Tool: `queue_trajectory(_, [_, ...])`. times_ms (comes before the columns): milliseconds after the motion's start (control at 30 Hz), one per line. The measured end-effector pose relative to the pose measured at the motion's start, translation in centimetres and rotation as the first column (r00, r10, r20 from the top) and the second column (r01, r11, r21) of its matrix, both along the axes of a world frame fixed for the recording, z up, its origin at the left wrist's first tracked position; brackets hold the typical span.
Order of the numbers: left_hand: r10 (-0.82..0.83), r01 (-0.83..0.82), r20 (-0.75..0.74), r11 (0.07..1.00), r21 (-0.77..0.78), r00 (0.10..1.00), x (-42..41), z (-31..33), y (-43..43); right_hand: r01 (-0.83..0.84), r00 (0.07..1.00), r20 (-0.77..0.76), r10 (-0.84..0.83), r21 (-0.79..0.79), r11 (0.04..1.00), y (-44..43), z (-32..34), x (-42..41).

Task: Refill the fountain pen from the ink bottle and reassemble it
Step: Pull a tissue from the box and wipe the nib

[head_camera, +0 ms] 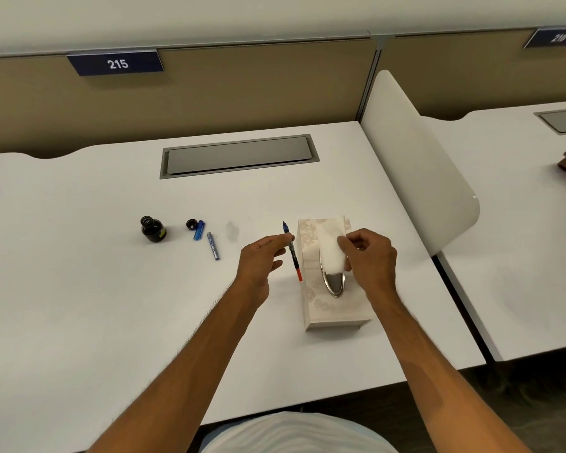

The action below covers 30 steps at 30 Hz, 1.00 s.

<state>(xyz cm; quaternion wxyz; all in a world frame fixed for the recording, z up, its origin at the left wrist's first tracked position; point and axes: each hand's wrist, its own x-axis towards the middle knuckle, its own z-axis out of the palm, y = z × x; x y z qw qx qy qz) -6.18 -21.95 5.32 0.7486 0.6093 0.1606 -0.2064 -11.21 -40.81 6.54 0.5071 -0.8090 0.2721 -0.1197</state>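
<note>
— Now, entry one: the nib section, where was it?

— Nib section (291, 248), with its filler attached: slim, nib up, red end down. It was held clear of the bench (79, 289), just left of the tissue box (327, 308). The left grip (262, 256) pinched it at mid-length between thumb and fingertips.

— Handling?

— Judged light and stiff. Smooth plastic, likely slippery if inked. The nib was fragile and probably wet. Best held at mid-body or the collar, never at the nib.

— Entry two, the other grip?

— The right grip (368, 256) pinched a white tissue (332, 253) standing out of the box's slot. Soft and easily torn, so a straight upward pull seemed wise. The box stood toward the bench's right edge.

— Remaining parts?

— Ink bottle (151, 229): open, left of the bench's middle, well apart from both grips. Glass, heavier, liable to spill.
Bottle cap (192, 224): dark, to the bottle's right, touching or just beside the blue pen cap (199, 230); I could not tell which.
Barrel (213, 246): blue-grey, lying near those, on the side nearer the front edge.

— Stage?

— By my reading, filling looked done. Wiping and reassembly were not yet done.
</note>
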Motion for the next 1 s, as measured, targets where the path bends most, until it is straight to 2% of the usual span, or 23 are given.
queue_trajectory(267, [0.008,-0.008,0.028,1.0,-0.011,1.0,-0.3,1.5,1.0,-0.067,0.997,0.055,0.051,0.359,0.931,1.3,1.0,2.2])
queue_trajectory(500, [0.059,-0.059,0.041,0.998,-0.002,0.997,-0.9,2.6,3.4,-0.078,0.997,0.064,0.053,0.504,0.86,4.3,0.9,3.6])
queue_trajectory(700, [0.034,-0.035,0.045,0.999,0.006,0.998,-1.0,3.0,6.1,-0.06,0.997,0.077,0.021,0.549,0.833,7.2,0.7,4.4])
queue_trajectory(1000, [0.011,-0.012,0.06,1.0,0.026,0.998,-0.3,3.2,10.0,-0.05,0.999,0.045,0.031,0.518,0.854,12.6,0.8,5.5])
